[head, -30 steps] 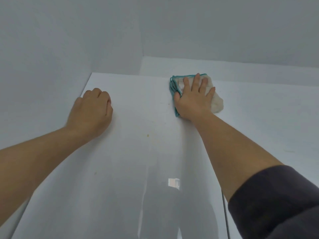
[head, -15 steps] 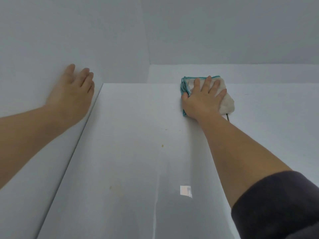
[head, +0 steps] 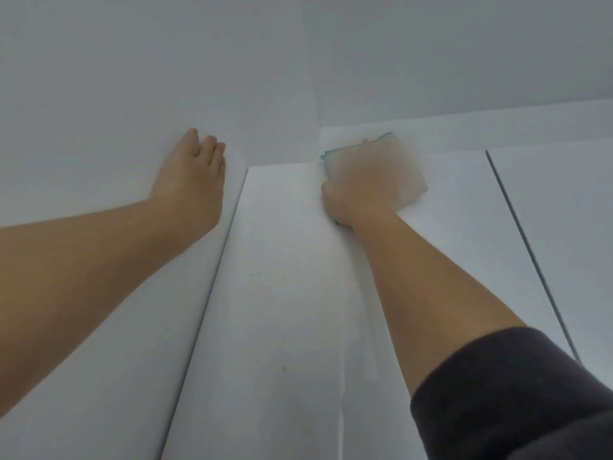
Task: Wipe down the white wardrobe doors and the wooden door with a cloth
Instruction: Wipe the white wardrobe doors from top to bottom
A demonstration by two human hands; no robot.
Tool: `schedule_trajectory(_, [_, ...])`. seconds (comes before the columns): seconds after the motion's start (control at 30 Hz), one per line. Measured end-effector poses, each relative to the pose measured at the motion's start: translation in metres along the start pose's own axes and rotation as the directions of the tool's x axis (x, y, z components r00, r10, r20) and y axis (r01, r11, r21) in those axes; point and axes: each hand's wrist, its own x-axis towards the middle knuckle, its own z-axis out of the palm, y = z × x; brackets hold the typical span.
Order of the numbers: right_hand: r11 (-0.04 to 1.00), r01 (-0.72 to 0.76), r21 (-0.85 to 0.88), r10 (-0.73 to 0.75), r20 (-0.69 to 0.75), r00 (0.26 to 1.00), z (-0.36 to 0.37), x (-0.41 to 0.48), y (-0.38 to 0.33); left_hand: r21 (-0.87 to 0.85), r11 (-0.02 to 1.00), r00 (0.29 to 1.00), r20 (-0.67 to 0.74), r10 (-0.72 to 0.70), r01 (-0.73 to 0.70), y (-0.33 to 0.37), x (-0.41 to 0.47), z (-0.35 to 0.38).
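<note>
Far left: bare left forearm [head: 83, 267] reaching up and to the right. Left hand [head: 194, 180] flat against white side panel [head: 99, 94], just left of the wardrobe door's left edge; fingers straight and close together, nothing held.

Centre: white wardrobe door [head: 282, 293], glossy, seen from below, top edge near mid-frame. Small yellowish speck [head: 283, 369] low on door, left of centre. Faint pale vertical streak [head: 343, 393] down lower half of door.

Right of centre: cloth [head: 406, 175], folded, off-white with teal hem, lying across top edge of this door, upper part overlapping the white strip above. Right hand [head: 358, 187] on top of cloth, palm pressed down on it, fingers laid out over it, not wrapped round; thumb at cloth's left teal edge. Hand and cloth both blurred, finger detail poor.

Lower right: right forearm bare, dark grey sleeve [head: 514, 393] pushed up near elbow.

Far right: thin dark gap [head: 530, 250] along door's right edge, then second white wardrobe door [head: 570, 227], nothing on it.
</note>
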Motion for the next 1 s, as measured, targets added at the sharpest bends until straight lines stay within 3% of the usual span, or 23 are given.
schedule_trajectory(0.5, [0.958,0.283,0.045,-0.284,0.012,0.959,0.016,0.005,-0.093,-0.117,0.991,0.997,0.008,-0.071,0.071,-0.002,0.001,0.005])
schedule_trajectory(1.0, [0.899,0.434,0.062,-0.435,-0.004,0.9,0.022,-0.027,-0.102,-0.147,0.987,0.997,-0.004,-0.072,0.071,-0.003,0.0,0.004])
